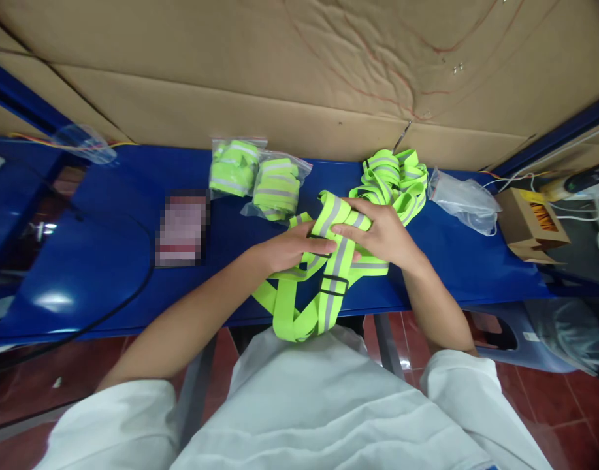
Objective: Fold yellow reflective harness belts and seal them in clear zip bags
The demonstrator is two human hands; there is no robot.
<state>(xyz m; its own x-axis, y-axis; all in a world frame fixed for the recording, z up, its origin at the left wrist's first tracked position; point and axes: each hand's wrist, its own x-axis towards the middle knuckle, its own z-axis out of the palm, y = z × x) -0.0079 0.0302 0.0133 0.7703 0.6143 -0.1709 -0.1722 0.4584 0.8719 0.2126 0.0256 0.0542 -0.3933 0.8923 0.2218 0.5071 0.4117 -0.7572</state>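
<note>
A neon-yellow reflective strap harness [328, 274] with grey stripes lies across the blue table's front edge, its loops hanging toward me. My left hand [292, 247] presses on its left side, fingers closed over a strap near a black buckle. My right hand [380, 236] grips the folded upper part, fingers wrapped over the straps. Behind my right hand sits a loose pile of the same straps [394, 173].
Two clear bags with folded yellow straps [234, 166] [277, 186] lie at the back of the blue table [108, 261]. An empty plastic bag [463, 199] and a small cardboard box [529, 222] are at right. A black cable [132, 294] curves at left. Cardboard lines the wall.
</note>
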